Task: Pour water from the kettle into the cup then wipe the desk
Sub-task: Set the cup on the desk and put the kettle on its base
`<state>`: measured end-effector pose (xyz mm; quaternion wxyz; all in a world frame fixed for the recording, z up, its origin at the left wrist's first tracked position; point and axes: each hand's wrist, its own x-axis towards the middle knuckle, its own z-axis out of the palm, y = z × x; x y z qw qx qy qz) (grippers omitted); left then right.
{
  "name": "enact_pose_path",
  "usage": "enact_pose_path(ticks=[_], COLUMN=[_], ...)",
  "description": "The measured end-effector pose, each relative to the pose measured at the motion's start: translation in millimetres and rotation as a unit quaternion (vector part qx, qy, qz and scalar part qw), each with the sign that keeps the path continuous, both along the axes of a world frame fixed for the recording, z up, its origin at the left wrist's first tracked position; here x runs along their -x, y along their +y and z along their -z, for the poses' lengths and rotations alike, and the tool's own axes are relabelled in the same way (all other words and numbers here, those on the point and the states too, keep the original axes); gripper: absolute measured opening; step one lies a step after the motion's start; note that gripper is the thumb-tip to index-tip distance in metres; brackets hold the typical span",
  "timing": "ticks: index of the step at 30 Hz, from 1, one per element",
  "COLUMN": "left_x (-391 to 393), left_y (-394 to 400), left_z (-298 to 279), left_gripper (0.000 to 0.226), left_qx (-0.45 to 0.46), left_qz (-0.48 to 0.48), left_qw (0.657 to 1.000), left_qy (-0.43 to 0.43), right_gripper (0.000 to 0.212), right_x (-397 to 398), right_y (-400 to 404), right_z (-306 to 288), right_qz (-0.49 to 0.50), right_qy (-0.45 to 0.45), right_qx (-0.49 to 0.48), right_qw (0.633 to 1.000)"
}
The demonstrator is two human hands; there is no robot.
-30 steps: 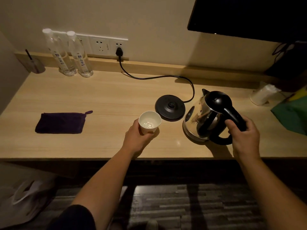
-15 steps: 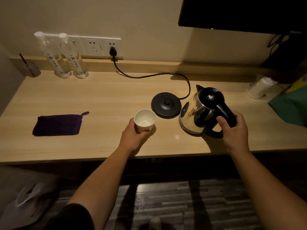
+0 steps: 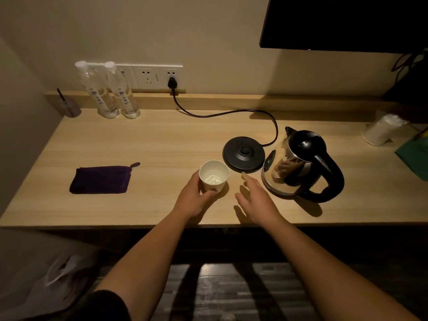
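A white paper cup with water in it stands on the wooden desk, and my left hand wraps around its near side. The steel kettle with a black lid and handle stands upright on the desk, right of its round black base. My right hand hovers flat with fingers spread between the cup and the kettle, holding nothing. A folded dark purple cloth lies on the desk to the left of the cup.
Two water bottles and a small glass stand at the back left by the wall sockets. The base's cord runs to a plug. A wrapped white item and green fabric lie far right. A dark screen hangs above.
My right hand has let go of the kettle handle and moved left toward the cup. The kettle now stands alone on the desk. My left hand stays on the cup.
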<state>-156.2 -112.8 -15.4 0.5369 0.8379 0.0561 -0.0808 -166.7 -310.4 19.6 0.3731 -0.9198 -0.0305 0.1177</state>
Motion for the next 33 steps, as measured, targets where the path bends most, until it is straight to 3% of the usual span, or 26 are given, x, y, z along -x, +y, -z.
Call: enact_pose_path(ticks=[4,13,26,33], left_x=[-3,-23,-166,-207], left_y=[6,22,89,96], left_z=[-4,-15,-4,4], left_gripper=[0.068,0.055,0.058,0.056], left_qx=[-0.011,0.023,0.001,-0.003], left_qz=[0.015,-0.022,0.008,0.016], left_qw=[1.000,0.999,0.999,0.999], left_qy=[0.008,0.007,-0.047,-0.052], right_gripper=[0.071,0.049,0.054,0.056], right_x=[-21,-57,-194,-232], right_y=[17,59,134,143], right_z=[19,15,24,30], right_qz=[0.001,0.024,0.046,0.059], right_qy=[0.099,0.081,0.010,0.010], right_qx=[-0.074,-0.210,-0.186,-0.183], right_qw=[0.992,0.974,0.981,0.981])
